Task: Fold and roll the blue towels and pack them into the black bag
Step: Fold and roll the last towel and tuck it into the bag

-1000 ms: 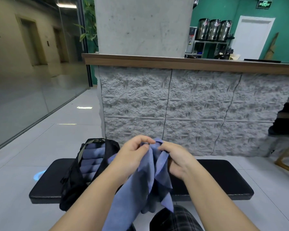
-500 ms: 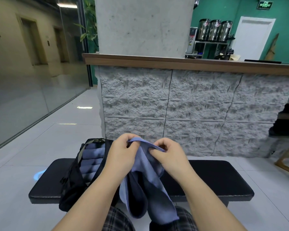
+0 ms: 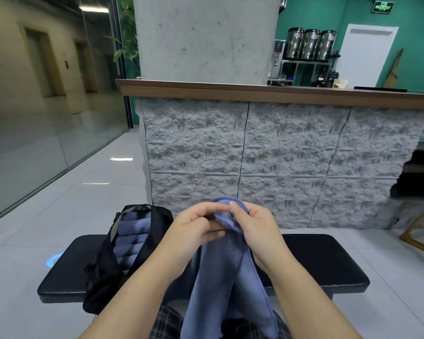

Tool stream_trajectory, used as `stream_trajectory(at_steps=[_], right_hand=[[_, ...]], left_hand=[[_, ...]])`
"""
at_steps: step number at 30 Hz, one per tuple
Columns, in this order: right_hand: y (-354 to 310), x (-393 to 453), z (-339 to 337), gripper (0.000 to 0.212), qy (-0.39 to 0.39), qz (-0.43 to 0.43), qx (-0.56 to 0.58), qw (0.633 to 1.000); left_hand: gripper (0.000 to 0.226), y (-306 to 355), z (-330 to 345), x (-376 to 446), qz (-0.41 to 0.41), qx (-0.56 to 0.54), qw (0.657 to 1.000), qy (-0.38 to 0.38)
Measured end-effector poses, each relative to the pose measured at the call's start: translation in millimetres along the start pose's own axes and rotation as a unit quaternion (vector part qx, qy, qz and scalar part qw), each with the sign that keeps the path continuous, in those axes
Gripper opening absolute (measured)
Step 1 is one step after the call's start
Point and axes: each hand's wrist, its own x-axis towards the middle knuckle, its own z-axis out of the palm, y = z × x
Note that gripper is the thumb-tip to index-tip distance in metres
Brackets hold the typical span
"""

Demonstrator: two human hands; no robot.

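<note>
A blue towel (image 3: 227, 277) hangs lengthwise over my lap, folded double and held up by its top edge. My left hand (image 3: 194, 231) and my right hand (image 3: 256, 227) both pinch that top edge, close together above the bench. The black bag (image 3: 101, 272) stands open on the left end of the black bench (image 3: 328, 263). Several rolled blue towels (image 3: 132, 237) lie stacked inside the bag. The towel's lower end falls onto my checked trousers and out of the frame.
A grey stone-faced counter (image 3: 267, 162) with a wooden top runs close behind the bench. A concrete pillar rises above it. A glass wall lines the left side, with pale floor tiles between. A wooden chair leg (image 3: 416, 231) shows at the right.
My hands have drawn closer together and the towel's top edge is now gathered between them. The towel hangs longer and straighter than before.
</note>
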Motion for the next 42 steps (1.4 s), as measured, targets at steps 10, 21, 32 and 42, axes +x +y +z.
stream_trajectory(at_steps=[10, 21, 32, 42], right_hand=[[-3.1, -8.9, 0.4, 0.037, -0.137, 0.022, 0.037, 0.990], [-5.5, -12.8, 3.1, 0.025, -0.128, 0.004, 0.090, 0.988], [-11.9, -16.5, 9.9, 0.031, -0.115, -0.012, 0.098, 0.988], [-13.2, -16.3, 6.0, 0.027, -0.154, -0.018, 0.112, 0.982]], left_hand=[[0.029, -6.1, -0.6, 4.8, 0.145, 0.254, 0.947, 0.136], [0.026, -0.5, -2.3, 2.3, 0.125, 0.199, 0.959, 0.158], [0.025, -2.2, -1.3, 2.7, 0.152, 0.164, 0.954, 0.197], [0.020, -10.5, -1.5, 8.2, 0.110, 0.129, 0.966, 0.198]])
